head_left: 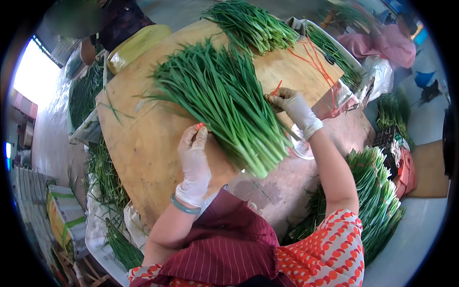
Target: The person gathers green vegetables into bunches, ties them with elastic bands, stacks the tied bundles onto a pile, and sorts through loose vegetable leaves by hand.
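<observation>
A big bunch of green garlic chives (220, 95) lies across the wooden board, its pale cut ends toward me and its leaf tips pointing away. My left hand (194, 165), in a thin white glove, is closed in a pinch on one end of a red tie (200, 126) at the bunch's left side. On the opposite side, my gloved right hand (292, 109) pinches another red end that sticks up above the fingers. The stretch between the two ends is hidden, apparently beneath the chives. Farther back on the board rests a second chive bunch (253, 26).
Loose red ties (318, 62) hang over the right side of the wooden board (143, 158). Tied chive bunches (377, 191) are stacked at my right. Crates of loose chives (86, 95) stand at left. Other people, one in a pink garment (382, 45), are across the board.
</observation>
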The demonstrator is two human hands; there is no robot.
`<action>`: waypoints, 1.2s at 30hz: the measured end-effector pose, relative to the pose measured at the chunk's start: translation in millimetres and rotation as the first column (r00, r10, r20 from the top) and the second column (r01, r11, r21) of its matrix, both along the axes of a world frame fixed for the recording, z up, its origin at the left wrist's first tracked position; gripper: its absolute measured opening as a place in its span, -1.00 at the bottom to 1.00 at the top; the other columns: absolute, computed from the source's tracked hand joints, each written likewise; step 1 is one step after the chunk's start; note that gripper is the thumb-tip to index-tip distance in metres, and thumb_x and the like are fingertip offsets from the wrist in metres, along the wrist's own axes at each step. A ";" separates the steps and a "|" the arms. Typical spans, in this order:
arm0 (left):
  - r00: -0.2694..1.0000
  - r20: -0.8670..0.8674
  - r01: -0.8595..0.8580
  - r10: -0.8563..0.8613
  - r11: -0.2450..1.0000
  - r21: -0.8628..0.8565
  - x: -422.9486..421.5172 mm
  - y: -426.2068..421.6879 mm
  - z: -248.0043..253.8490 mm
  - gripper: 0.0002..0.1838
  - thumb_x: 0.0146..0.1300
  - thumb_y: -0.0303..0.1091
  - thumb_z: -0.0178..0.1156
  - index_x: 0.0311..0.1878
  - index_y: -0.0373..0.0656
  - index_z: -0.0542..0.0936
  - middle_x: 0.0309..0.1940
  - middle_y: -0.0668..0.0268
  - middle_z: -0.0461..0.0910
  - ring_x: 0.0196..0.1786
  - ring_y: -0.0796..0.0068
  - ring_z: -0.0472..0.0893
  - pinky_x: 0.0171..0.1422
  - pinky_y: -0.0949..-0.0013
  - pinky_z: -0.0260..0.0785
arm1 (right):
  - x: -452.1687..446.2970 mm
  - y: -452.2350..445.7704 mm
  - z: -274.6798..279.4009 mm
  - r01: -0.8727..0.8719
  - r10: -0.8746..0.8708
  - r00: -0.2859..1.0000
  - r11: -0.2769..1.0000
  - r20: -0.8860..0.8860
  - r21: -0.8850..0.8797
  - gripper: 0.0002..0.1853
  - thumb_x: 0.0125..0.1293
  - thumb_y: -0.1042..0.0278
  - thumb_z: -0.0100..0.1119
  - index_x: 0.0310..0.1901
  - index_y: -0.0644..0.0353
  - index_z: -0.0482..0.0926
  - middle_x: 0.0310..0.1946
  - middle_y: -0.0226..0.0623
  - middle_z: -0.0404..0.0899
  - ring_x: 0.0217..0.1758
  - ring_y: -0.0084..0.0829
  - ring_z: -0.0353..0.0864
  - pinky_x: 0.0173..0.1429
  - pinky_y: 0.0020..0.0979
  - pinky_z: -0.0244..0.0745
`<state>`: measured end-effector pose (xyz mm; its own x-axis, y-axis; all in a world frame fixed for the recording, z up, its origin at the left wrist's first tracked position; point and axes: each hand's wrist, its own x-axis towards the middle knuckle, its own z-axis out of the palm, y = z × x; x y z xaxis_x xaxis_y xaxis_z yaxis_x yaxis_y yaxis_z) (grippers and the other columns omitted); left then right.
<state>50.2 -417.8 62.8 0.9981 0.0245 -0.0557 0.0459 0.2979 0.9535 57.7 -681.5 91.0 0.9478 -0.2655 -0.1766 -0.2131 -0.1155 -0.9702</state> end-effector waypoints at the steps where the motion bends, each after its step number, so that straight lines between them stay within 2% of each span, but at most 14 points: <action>1: 1.000 -0.004 -0.017 0.017 1.000 -0.001 1.0 7.6 1.8 -0.88 0.26 -0.52 0.12 -0.15 -0.26 0.55 -0.29 0.40 0.56 -0.25 0.64 0.51 -0.07 0.55 0.40 | -1.4 5.7 5.7 -0.087 0.087 0.996 0.996 -0.014 -0.028 -0.82 0.26 0.38 0.18 -0.25 0.36 0.59 -0.46 -0.36 0.61 -0.42 -0.58 0.56 -0.29 -0.53 0.50; 8: 0.987 -0.160 -0.032 0.008 0.988 -0.148 6.4 89.2 29.5 -0.88 0.29 -0.46 0.10 -0.17 -0.27 0.55 -0.31 0.35 0.59 -0.28 0.62 0.55 -0.11 0.54 0.42 | -27.6 104.7 34.4 -0.309 0.340 0.933 0.925 0.120 -0.220 -0.83 0.24 0.39 0.20 -0.35 0.35 0.55 -0.60 -0.29 0.53 -0.54 -0.55 0.50 -0.44 -0.44 0.38; 10: 0.976 -0.218 -0.019 0.010 0.999 -0.040 12.8 116.1 33.2 -0.86 0.30 -0.44 0.09 -0.15 -0.27 0.56 -0.34 0.35 0.59 -0.31 0.61 0.57 -0.20 0.56 0.45 | -30.2 143.6 26.2 0.015 0.338 0.691 0.878 0.640 -0.479 -0.88 0.19 0.40 0.22 -0.41 0.24 0.53 -0.60 -0.28 0.50 -0.56 -0.40 0.52 -0.47 -0.44 0.37; 12: 0.973 -0.232 -0.024 0.011 0.998 -0.054 15.3 136.2 44.9 -0.84 0.30 -0.42 0.09 -0.14 -0.28 0.56 -0.37 0.35 0.59 -0.38 0.61 0.57 -0.27 0.59 0.45 | -31.8 176.0 28.8 0.057 0.472 0.601 0.780 0.645 -0.623 -0.94 0.08 0.43 0.21 -0.43 0.13 0.52 -0.58 -0.28 0.49 -0.55 -0.27 0.53 -0.53 -0.38 0.35; 16: 0.977 -0.204 0.083 -0.055 0.988 0.129 16.6 180.1 49.7 -0.84 0.33 -0.41 0.05 -0.17 -0.26 0.57 -0.39 0.37 0.61 -0.36 0.63 0.58 -0.29 0.57 0.46 | -32.6 232.3 24.4 0.011 0.720 0.520 0.533 0.460 -0.846 -0.86 -0.02 0.42 0.10 -0.35 0.05 0.53 -0.14 -0.43 0.53 0.01 -0.34 0.49 0.06 -0.12 0.33; 19: 0.999 -0.038 0.042 -0.026 0.862 0.504 3.0 190.1 47.8 -0.87 0.26 -0.47 0.08 -0.25 -0.32 0.58 -0.42 0.40 0.58 -0.37 0.71 0.50 -0.24 0.58 0.37 | -27.7 261.6 11.7 0.058 0.803 0.317 0.515 0.505 -0.855 -0.81 0.04 0.36 0.06 -0.26 0.10 0.52 0.08 -0.36 0.44 0.21 -0.32 0.37 0.29 -0.09 0.22; 23: 0.992 0.111 -0.110 0.054 0.791 0.602 -16.5 189.5 37.0 -0.87 0.14 -0.54 0.13 -0.25 -0.31 0.60 -0.38 0.37 0.60 -0.33 0.66 0.51 -0.21 0.55 0.38 | -23.3 277.2 12.8 -0.133 0.912 0.239 0.372 0.335 -0.919 -0.59 0.16 0.29 -0.02 0.07 0.17 0.44 0.26 -0.24 0.28 0.35 -0.16 0.21 0.45 -0.12 0.03; 26: 0.996 0.080 -0.086 0.046 0.780 0.620 -14.8 189.4 43.0 -0.86 0.17 -0.51 0.15 -0.22 -0.29 0.61 -0.37 0.36 0.60 -0.31 0.63 0.53 -0.19 0.54 0.38 | -14.6 271.7 12.7 -0.220 0.941 0.120 0.336 0.317 -0.916 -0.60 0.20 0.28 -0.05 0.07 0.19 0.43 0.26 -0.16 0.28 0.33 -0.17 0.23 0.44 -0.18 0.06; 28: 0.998 -0.062 0.041 -0.005 0.800 0.599 -5.0 203.1 52.0 -0.85 0.19 -0.50 0.15 -0.18 -0.28 0.61 -0.35 0.33 0.61 -0.28 0.59 0.55 -0.16 0.52 0.39 | -14.1 275.9 7.3 -0.225 0.936 0.147 0.346 0.319 -0.911 -0.68 0.21 0.26 -0.03 -0.05 0.19 0.48 0.22 -0.13 0.33 0.30 -0.16 0.28 0.43 -0.19 0.08; 30: 0.937 -0.306 0.240 -0.170 0.948 0.208 4.1 216.7 59.3 -0.83 0.23 -0.48 0.12 -0.16 -0.32 0.60 -0.33 0.30 0.62 -0.28 0.58 0.56 -0.13 0.49 0.39 | -12.1 283.5 10.8 -0.234 0.952 0.192 0.282 0.240 -0.931 -0.75 0.20 0.24 0.00 -0.17 0.19 0.51 0.15 -0.15 0.41 0.26 -0.16 0.34 0.40 -0.19 0.12; 31: 0.919 -0.339 0.268 -0.204 0.951 0.154 8.7 222.5 57.3 -0.82 0.23 -0.50 0.09 -0.16 -0.35 0.59 -0.32 0.28 0.62 -0.27 0.57 0.57 -0.12 0.47 0.41 | -10.1 289.6 16.8 -0.184 0.956 0.189 0.259 0.224 -0.948 -0.77 0.20 0.25 0.01 -0.22 0.20 0.52 0.11 -0.16 0.45 0.22 -0.17 0.38 0.35 -0.22 0.19; 33: 0.935 -0.277 0.289 -0.219 0.925 0.245 0.9 223.0 58.8 -0.82 0.23 -0.50 0.08 -0.16 -0.35 0.58 -0.32 0.28 0.62 -0.27 0.57 0.58 -0.12 0.47 0.42 | -1.7 301.4 15.4 -0.220 0.967 0.174 0.221 0.185 -0.950 -0.78 0.22 0.28 -0.01 -0.22 0.24 0.48 0.12 -0.13 0.43 0.21 -0.14 0.38 0.34 -0.19 0.21; 35: 0.904 -0.398 0.120 -0.159 0.985 -0.121 -5.3 211.8 64.5 -0.84 0.22 -0.50 0.08 -0.21 -0.36 0.60 -0.35 0.25 0.63 -0.28 0.56 0.58 -0.15 0.47 0.42 | 2.8 307.9 23.3 -0.245 0.976 0.170 0.174 0.134 -0.954 -0.81 0.21 0.40 0.00 -0.20 0.31 0.47 0.07 -0.12 0.48 0.14 -0.15 0.45 0.28 -0.20 0.28; 36: 0.904 -0.399 0.111 -0.151 0.986 -0.120 -4.1 210.8 49.7 -0.84 0.22 -0.50 0.08 -0.21 -0.36 0.60 -0.35 0.25 0.63 -0.28 0.56 0.58 -0.15 0.47 0.42 | 1.9 307.5 22.3 -0.248 0.978 0.162 0.172 0.135 -0.953 -0.81 0.21 0.40 0.00 -0.20 0.31 0.47 0.07 -0.12 0.48 0.14 -0.15 0.45 0.28 -0.20 0.28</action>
<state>46.1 -207.0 112.5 0.8826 -0.1298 -0.4519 0.4673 0.3483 0.8126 59.6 -374.0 113.2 0.3883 0.8593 0.3329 0.9207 -0.3460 -0.1808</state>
